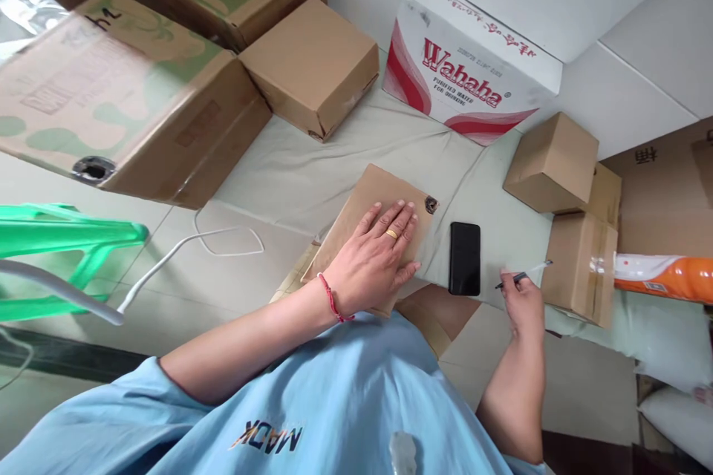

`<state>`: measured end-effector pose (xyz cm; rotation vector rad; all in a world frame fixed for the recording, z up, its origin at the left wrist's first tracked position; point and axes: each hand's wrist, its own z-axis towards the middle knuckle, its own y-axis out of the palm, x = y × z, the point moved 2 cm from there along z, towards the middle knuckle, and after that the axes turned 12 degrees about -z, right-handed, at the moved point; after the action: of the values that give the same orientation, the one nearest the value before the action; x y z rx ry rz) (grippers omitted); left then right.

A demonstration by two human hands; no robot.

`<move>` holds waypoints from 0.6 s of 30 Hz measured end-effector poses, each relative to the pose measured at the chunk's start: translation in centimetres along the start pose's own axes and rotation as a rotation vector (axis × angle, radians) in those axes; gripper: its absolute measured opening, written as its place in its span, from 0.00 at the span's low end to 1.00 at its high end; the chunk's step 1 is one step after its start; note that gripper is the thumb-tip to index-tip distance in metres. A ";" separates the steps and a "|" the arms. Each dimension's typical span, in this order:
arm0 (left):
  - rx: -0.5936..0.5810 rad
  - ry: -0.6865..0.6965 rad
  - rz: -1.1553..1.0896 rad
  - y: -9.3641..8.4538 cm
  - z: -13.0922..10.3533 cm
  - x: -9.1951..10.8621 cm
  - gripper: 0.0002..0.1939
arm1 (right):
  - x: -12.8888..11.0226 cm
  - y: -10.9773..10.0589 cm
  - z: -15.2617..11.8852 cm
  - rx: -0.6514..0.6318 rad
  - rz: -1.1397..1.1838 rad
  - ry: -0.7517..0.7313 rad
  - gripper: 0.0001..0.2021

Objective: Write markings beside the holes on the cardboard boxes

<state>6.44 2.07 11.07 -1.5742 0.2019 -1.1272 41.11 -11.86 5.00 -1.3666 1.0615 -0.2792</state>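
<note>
My left hand (376,260) lies flat with its fingers spread on a brown cardboard piece (370,193), which rests at the near edge of the covered table (290,171). A dark round mark shows at the cardboard's upper right corner. To the right, my right hand (522,300) has its fingers wrapped round a pen (518,278), held low beside the table edge. Between the two hands a black phone (465,258) lies face up on the cloth.
Large green-printed cartons (128,96) and a plain box (312,67) stand left. A Wahaha carton (468,59) stands at the back. Small boxes (551,163) and an orange-white roll (662,274) are right. A green stool (72,237) and white cable (167,256) are lower left.
</note>
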 end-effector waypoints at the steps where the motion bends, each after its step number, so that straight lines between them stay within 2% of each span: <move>1: -0.009 -0.006 0.007 0.0 0.2 0.1 0.38 | 1.2 -0.4 0.1 -0.012 -0.048 0.024 0.28; 3: -0.026 -0.026 0.015 0.1 0.9 0.4 0.38 | 2.9 -0.8 0.2 -0.025 -0.110 0.085 0.26; 5: -0.042 -0.059 0.006 0.1 1.7 0.7 0.37 | 3.6 -1.0 0.5 -0.012 -0.163 0.126 0.25; 7: -0.059 -0.100 -0.019 0.1 2.4 0.8 0.38 | 3.7 -0.9 0.7 0.052 -0.196 0.152 0.26; 11: -0.062 -0.118 -0.075 -0.9 2.7 -0.2 0.41 | 2.2 0.1 0.3 0.193 -0.195 0.109 0.37; 14: 0.011 -0.073 -0.092 -2.2 1.1 -1.7 0.38 | 0.3 2.1 -1.5 0.176 -0.209 -0.046 0.40; 16: 0.068 -0.040 -0.099 -3.0 -0.8 -2.8 0.37 | -1.1 3.8 -3.2 0.148 -0.307 -0.178 0.44; 18: 0.078 -0.014 -0.081 -3.5 -2.8 -3.9 0.40 | -2.3 5.2 -4.6 0.111 -0.403 -0.242 0.46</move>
<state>0.83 4.03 11.61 -1.5323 0.0848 -1.1729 34.33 -11.88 2.15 -1.4654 0.5577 -0.4492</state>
